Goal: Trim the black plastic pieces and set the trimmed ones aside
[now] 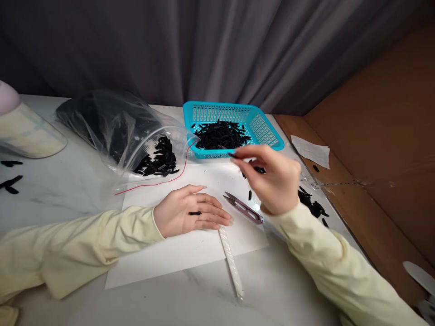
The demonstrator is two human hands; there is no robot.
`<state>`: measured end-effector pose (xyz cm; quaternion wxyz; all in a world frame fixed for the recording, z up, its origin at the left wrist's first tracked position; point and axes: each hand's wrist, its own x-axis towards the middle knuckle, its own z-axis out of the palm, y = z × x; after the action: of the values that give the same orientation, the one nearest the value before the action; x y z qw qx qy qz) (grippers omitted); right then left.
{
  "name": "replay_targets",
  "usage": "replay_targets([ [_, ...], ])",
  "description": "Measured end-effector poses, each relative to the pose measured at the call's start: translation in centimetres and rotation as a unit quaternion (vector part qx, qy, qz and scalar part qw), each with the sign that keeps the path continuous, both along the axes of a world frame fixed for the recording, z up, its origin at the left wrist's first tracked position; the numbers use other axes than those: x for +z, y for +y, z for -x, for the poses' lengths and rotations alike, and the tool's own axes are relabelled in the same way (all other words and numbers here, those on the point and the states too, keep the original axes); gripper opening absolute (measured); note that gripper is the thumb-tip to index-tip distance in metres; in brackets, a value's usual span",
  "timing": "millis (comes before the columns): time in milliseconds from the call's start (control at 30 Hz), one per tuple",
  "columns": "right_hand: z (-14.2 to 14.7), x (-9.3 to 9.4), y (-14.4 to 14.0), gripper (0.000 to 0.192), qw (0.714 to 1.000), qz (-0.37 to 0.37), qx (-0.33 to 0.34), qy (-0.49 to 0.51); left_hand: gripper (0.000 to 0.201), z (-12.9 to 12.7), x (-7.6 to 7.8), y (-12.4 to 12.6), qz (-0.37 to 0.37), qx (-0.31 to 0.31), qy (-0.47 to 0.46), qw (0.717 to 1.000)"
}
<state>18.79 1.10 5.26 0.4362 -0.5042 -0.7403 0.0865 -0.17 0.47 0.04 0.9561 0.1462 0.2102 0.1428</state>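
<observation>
My left hand (190, 210) lies palm up over a white paper sheet (163, 258), its fingers stretched out flat. One small black strip-like piece (195, 213) rests across its fingers. Raised in front of the blue basket (268, 127), my right hand (272, 176) pinches another small black piece (232, 155) between thumb and fingertips. A heap of similar black pieces (220, 133) fills part of the basket. Thread snips (245, 209) lie on the paper between my hands. A white twisted stick (231, 262) reaches from beneath my left fingertips towards the table's front.
A clear plastic bag (108, 122) spills black pieces (163, 158) at back left, with a red cord (152, 184) along its mouth. More black pieces (312, 203) lie at right, others (12, 183) at far left beside a pale container (30, 131). A grey curtain (152, 54) hangs behind.
</observation>
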Motion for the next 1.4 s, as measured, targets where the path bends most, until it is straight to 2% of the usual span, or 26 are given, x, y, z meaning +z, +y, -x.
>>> replay_targets([
  [100, 0.2, 1.4, 1.5, 0.018, 0.997, 0.010, 0.025, -0.067, 0.045, 0.1, 0.2, 0.3, 0.057, 0.011, -0.024, 0.998],
  [167, 1.0, 1.2, 0.4, 0.016, 0.992, 0.030, 0.087, -0.085, 0.048, 0.0, 0.2, 0.3, 0.084, 0.030, -0.021, 0.996],
  [233, 2.0, 0.2, -1.7, 0.013, 0.978, 0.067, 0.181, -0.085, 0.052, -0.1, 0.0, 0.2, 0.099, 0.044, -0.013, 0.994],
  [267, 2.5, -0.6, -2.8, 0.015, 0.972, 0.091, 0.202, -0.081, 0.054, -0.1, -0.1, 0.2, 0.105, 0.046, -0.013, 0.993],
  [400, 3.5, -3.3, -5.6, 0.015, 0.975, 0.127, 0.178, -0.035, 0.062, -0.3, -0.4, -0.1, 0.144, 0.043, -0.049, 0.987],
  [567, 3.1, -3.9, -6.1, 0.021, 0.979, 0.122, 0.162, 0.039, 0.066, -0.4, -0.1, -0.2, 0.146, 0.012, -0.074, 0.986],
  [633, 3.0, -3.7, -6.0, 0.018, 0.982, 0.098, 0.162, 0.007, 0.064, -0.4, -0.1, -0.2, 0.151, 0.002, -0.089, 0.985],
  [700, 3.1, -3.8, -6.0, 0.017, 0.981, 0.062, 0.169, -0.068, 0.064, -0.4, -0.3, -0.2, 0.151, -0.006, -0.102, 0.983],
  [833, 3.4, -4.0, -6.0, 0.032, 0.956, 0.031, 0.197, -0.213, 0.068, -0.4, -0.7, -0.1, 0.134, -0.020, -0.091, 0.987],
  [900, 3.4, -4.0, -6.1, 0.036, 0.953, 0.032, 0.206, -0.221, 0.069, -0.4, -0.7, -0.1, 0.133, -0.031, -0.099, 0.986],
  [967, 3.2, -4.1, -6.1, 0.037, 0.963, 0.038, 0.209, -0.164, 0.070, -0.4, -0.7, -0.1, 0.126, -0.043, -0.110, 0.985],
  [1033, 2.9, -4.1, -6.1, 0.032, 0.977, 0.075, 0.193, -0.048, 0.067, -0.4, -0.6, 0.0, 0.094, -0.042, -0.099, 0.990],
  [1100, 2.5, -3.9, -6.0, 0.018, 0.973, 0.151, 0.149, 0.091, 0.059, -0.5, -0.5, -0.1, 0.012, -0.014, -0.055, 0.998],
  [1167, 2.1, -3.6, -6.0, 0.007, 0.943, 0.228, 0.110, 0.218, 0.050, -0.5, -0.3, -0.4, -0.111, 0.006, 0.003, 0.994],
  [1200, 2.0, -3.5, -5.9, 0.010, 0.924, 0.256, 0.101, 0.265, 0.047, -0.5, -0.2, -0.6, -0.171, 0.008, 0.032, 0.985],
  [1300, 1.8, -3.2, -5.9, 0.019, 0.892, 0.287, 0.104, 0.333, 0.044, -0.4, 0.0, -1.3, -0.296, 0.002, 0.113, 0.949],
  [1400, 2.0, -3.2, -5.9, 0.020, 0.904, 0.258, 0.124, 0.318, 0.046, -0.3, 0.1, -1.9, -0.347, 0.014, 0.168, 0.923],
])
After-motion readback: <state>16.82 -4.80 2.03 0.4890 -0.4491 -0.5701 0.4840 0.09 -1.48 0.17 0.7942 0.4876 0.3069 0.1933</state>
